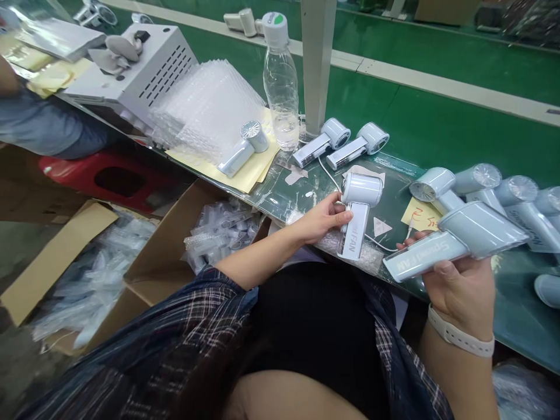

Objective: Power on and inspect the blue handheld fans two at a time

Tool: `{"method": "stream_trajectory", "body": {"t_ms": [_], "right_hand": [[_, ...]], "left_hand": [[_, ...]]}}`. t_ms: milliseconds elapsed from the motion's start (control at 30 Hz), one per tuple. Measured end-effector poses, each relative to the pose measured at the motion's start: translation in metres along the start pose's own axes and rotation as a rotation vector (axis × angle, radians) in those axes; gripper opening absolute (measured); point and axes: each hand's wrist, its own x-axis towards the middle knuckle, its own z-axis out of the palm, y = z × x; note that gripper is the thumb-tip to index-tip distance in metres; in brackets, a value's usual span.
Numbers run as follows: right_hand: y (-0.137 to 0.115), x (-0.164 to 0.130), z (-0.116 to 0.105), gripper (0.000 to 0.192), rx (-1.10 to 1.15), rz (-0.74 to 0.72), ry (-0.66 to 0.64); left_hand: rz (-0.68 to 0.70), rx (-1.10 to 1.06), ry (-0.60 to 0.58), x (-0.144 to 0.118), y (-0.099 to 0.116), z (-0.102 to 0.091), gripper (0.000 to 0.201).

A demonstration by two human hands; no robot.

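Observation:
With fingers closed around its handle, my left hand (326, 220) holds a pale blue handheld fan (355, 230) near the bench's front edge. My right hand (464, 286) grips another light blue handheld fan (426, 255), lettered along its handle and fitted with a wide, slanted head piece (485, 228). A thin white cable (380, 243) runs across the bench between the two hands. Several more fans (476, 177) stand in a group beyond my right hand. Two fans (335, 134) lie side by side behind the one in my left hand.
A clear bottle (280, 87) stands by a metal post (318, 64). Left of it are stacked bubble-wrap bags (214, 108), a fan (242, 149) on yellow paper and a grey metal box (131, 76). Cardboard boxes (161, 251) of wrapped items sit below. Another person's leg (44, 125) shows at left.

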Motion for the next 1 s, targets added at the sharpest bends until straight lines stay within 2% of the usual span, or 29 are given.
{"method": "stream_trajectory", "body": {"t_ms": [200, 300, 367, 467, 500, 600, 733, 867, 1000], "right_hand": [[-0.012, -0.014, 0.000, 0.051, -0.022, 0.008, -0.104], [-0.010, -0.012, -0.009, 0.049, -0.018, -0.003, -0.233], [-0.002, -0.006, -0.017, 0.054, -0.115, -0.010, -0.175], [0.010, 0.004, -0.027, 0.064, -0.242, -0.056, 0.109], [0.013, 0.006, -0.030, 0.063, -0.216, -0.050, 0.130], [0.016, 0.008, -0.036, 0.063, -0.154, 0.019, 0.037], [0.019, 0.012, -0.032, 0.077, -0.206, -0.071, 0.113], [0.014, 0.014, -0.026, 0.079, -0.075, -0.069, 0.031], [0.006, 0.010, -0.020, 0.077, -0.066, -0.055, 0.016]], "left_hand": [[-0.010, 0.008, -0.008, 0.000, -0.001, -0.001, 0.090], [-0.010, 0.003, -0.021, 0.000, -0.001, -0.001, 0.089], [-0.006, -0.005, -0.018, 0.001, -0.001, -0.001, 0.088], [-0.002, -0.008, -0.019, 0.002, -0.003, -0.001, 0.088], [0.000, -0.004, -0.023, 0.002, -0.003, -0.001, 0.088], [0.003, 0.009, -0.032, 0.003, -0.003, -0.002, 0.086], [-0.005, 0.020, -0.017, 0.002, -0.002, -0.002, 0.085], [-0.009, 0.024, -0.027, 0.002, -0.002, -0.001, 0.086], [-0.013, 0.015, -0.029, 0.002, -0.002, -0.002, 0.086]]}}
